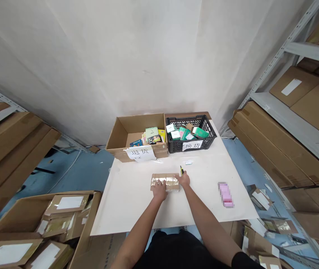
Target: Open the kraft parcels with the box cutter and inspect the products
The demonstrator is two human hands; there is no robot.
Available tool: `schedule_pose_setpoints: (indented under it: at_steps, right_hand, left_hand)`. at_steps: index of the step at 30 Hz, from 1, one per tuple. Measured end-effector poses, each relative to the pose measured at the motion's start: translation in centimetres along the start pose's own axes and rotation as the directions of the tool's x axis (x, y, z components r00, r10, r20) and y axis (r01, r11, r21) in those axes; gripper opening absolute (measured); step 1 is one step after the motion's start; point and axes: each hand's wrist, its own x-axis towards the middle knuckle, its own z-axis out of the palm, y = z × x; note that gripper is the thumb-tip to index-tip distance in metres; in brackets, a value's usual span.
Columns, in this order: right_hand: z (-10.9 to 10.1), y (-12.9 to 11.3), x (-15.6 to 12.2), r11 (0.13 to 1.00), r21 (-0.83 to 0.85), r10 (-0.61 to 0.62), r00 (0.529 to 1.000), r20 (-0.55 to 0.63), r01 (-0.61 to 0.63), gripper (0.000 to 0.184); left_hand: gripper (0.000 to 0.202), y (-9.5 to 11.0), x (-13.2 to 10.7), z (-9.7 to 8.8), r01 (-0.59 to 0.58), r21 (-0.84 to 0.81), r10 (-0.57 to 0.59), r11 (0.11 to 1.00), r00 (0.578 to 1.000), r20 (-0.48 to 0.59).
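Note:
A small taped cardboard box (171, 180) lies on the white table in front of me. Spread over the left part of its top are the fingers of my left hand (159, 189), pressing on it. My right hand (184, 179) is closed around a yellow and black utility knife (181, 170), its tip pointing away from me. That hand is at the box's right end, with some fingers touching the cardboard. A small white-and-blue slip (188, 163) rests just beyond the knife.
At the table's (125, 201) back stand an open carton (121, 136) and a black plastic crate (213, 136), both holding small packages and bearing paper signs. A blurred pink item (226, 195) lies right. A large carton of parcels (97, 198) stands at left; loaded shelves (271, 101) flank both sides.

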Motion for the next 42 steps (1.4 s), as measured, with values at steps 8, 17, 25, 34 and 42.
schedule_pose_setpoints:
  at_steps: [8,17,25,34,42]
  right_hand:
    - [-1.9,5.0,-0.1,0.969,0.244,-0.097,0.958,0.269,0.029,0.046]
    - [-1.9,6.1,-1.0,0.968,0.246,-0.145,0.921,0.361,0.056,0.045]
    - [-2.0,5.7,-3.0,0.988,0.136,-0.114,0.925,0.363,0.068,0.046]
    - [-1.5,9.9,-5.4,0.976,0.216,-0.115,0.923,0.367,0.036,0.046]
    - [2.0,8.1,-5.0,0.926,0.366,-0.002,0.97,0.243,-0.09,0.046]
  left_hand:
    - [0.064,0.3,-0.1,1.5,-0.178,-0.012,0.175,0.984,0.979,-0.108]
    - [0.062,0.3,0.7,2.2,-0.163,0.022,0.164,0.986,0.979,-0.121]
    - [0.064,0.3,0.2,1.3,-0.144,-0.005,0.144,0.989,0.987,-0.074]
    - [0.064,0.3,-0.6,0.0,-0.148,-0.043,0.143,0.988,0.985,-0.094]
    - [0.086,-0.9,-3.0,1.1,0.092,-0.148,-0.119,0.985,0.975,-0.187]
